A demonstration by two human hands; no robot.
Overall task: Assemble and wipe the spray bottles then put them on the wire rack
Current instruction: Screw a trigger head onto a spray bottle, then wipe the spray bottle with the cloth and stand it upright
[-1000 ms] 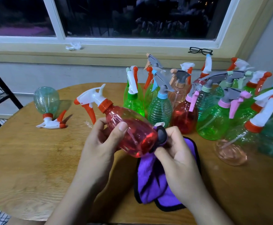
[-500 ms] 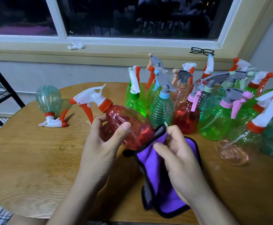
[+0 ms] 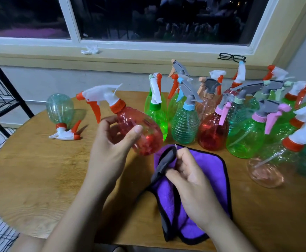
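The left hand [image 3: 112, 142] holds the red spray bottle [image 3: 139, 131] in the air over the middle of the bench [image 3: 39, 179], thumb across the near side of the body and fingers curled behind it, so its grip is closed on the bottle. The right hand [image 3: 190, 177] pinches a gathered fold of the purple cloth [image 3: 212, 171], the rest of which lies spread on the bench just below and to the right of the bottle; cloth and bottle look apart at this instant. The step in hand appears to be the wiping of this bottle. To do it well, the person would best bring the bunched cloth back against the plastic and turn the bottle in the left hand so each side meets the cloth, keeping the thumb clear of the patch being wiped and the hold light enough not to dent the thin wall. The bottle's long axis runs on a slant from far left to near right: the orange collar and white trigger head [image 3: 101, 93] point up and to the far left, toward the wire rack [image 3: 1, 99] at the left edge, while the rounded base faces down toward the cloth. The nozzle tip aims left, away from the cluster of standing bottles [image 3: 212, 113] on the right.
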